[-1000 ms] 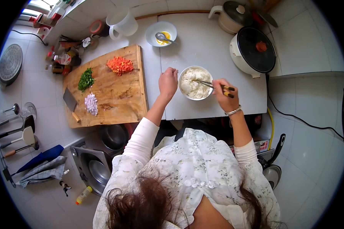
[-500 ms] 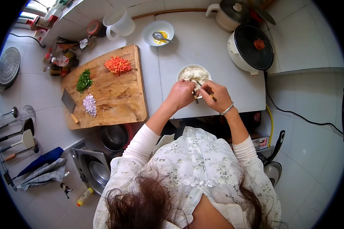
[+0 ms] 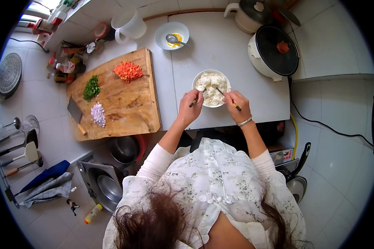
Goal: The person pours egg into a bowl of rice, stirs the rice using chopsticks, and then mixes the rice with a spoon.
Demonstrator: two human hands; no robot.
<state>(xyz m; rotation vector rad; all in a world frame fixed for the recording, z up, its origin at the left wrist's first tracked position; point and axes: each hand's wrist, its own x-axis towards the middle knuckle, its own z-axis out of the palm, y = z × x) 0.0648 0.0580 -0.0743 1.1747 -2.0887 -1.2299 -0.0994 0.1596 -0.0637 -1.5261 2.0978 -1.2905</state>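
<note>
A white bowl of rice (image 3: 212, 79) stands near the front edge of the grey-white counter. My left hand (image 3: 190, 107) is closed around one dark chopstick (image 3: 193, 102) at the bowl's left rim. At the lower right rim, my right hand (image 3: 238, 106) grips another chopstick (image 3: 236, 106) with a yellow band. Both tips reach into the rice from opposite sides, apart from each other. Left of the bowl lies a wooden cutting board (image 3: 133, 112) with orange-red diced pieces (image 3: 128, 71), chopped greens (image 3: 91, 88), pale purple diced pieces (image 3: 98, 115) and a cleaver (image 3: 75, 110).
Behind the rice are a bowl with yellow liquid and a spoon (image 3: 161, 36) and a plastic jug (image 3: 131, 25). A lidded white cooker (image 3: 257, 58) and a lidded pot (image 3: 246, 21) stand at the back right. A sink (image 3: 108, 186) is lower left.
My left hand came from beside the bowl to the chopsticks and took one. The chopsticks, both in my right hand earlier, are now split between my hands.
</note>
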